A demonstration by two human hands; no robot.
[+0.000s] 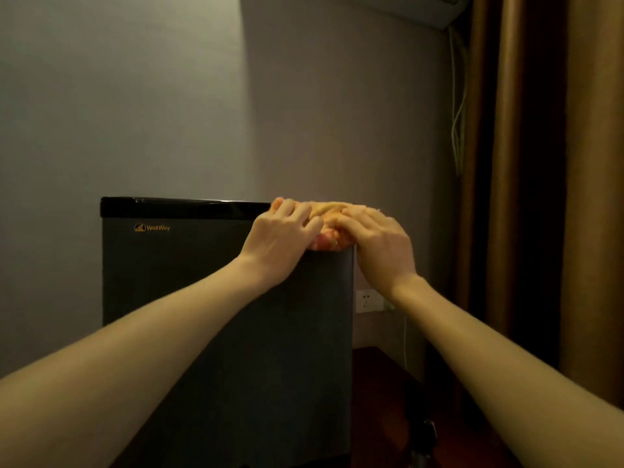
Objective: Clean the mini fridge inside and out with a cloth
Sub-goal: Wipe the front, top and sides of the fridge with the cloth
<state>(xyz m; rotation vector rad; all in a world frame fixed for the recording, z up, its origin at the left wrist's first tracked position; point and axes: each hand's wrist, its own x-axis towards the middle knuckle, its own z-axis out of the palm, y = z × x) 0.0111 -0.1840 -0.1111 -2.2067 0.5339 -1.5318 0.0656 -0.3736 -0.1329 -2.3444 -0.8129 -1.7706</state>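
Fingers [299, 211] of the left hand [283, 233] lie nearly straight, slightly spread, pressing flat on the bunched orange-and-yellow fabric cloth [326, 207]; fingers [351, 220] of the right hand [380, 243] are curled, tips sunk into the folds, gripping the cloth. The cloth sits on the top right corner of the dark grey box-shaped mini fridge [189, 298], part of it hanging over the front edge. Both hands palm down, knuckles up, just beside each other, the cloth between them; both forearms bare, extended forward and upward, converging on the corner. Fridge door closed; gold "WellWay" logo [152, 228] at its upper left. White wall socket [368, 300] right of the fridge; brown curtain [540, 197] at far right.
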